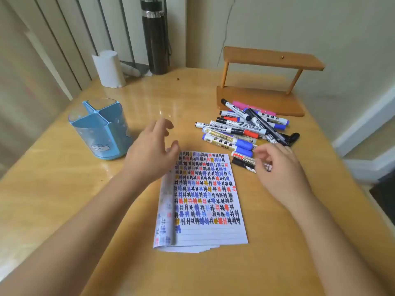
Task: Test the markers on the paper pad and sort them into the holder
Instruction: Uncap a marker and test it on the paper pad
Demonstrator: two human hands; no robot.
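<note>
Black marker (243, 162), two o'clock from the paper pad (213, 233), sits under the right hand (282, 167), grasp unclear; left hand (149, 154) spread, empty. Likely next: lift, uncap.

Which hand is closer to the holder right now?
Left. The left hand hovers just right of the holder, over the top-left corner of the pad; the right hand is across the pad, by the markers.

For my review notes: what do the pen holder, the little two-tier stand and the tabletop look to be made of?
Holder: translucent blue plastic, glossy; dividers show through the wall. Stand: matt brown wood, apparently, with dowel legs. Tabletop: yellowish wood grain under a glossy coat that reflects light; solid or veneer, cannot tell.
</note>
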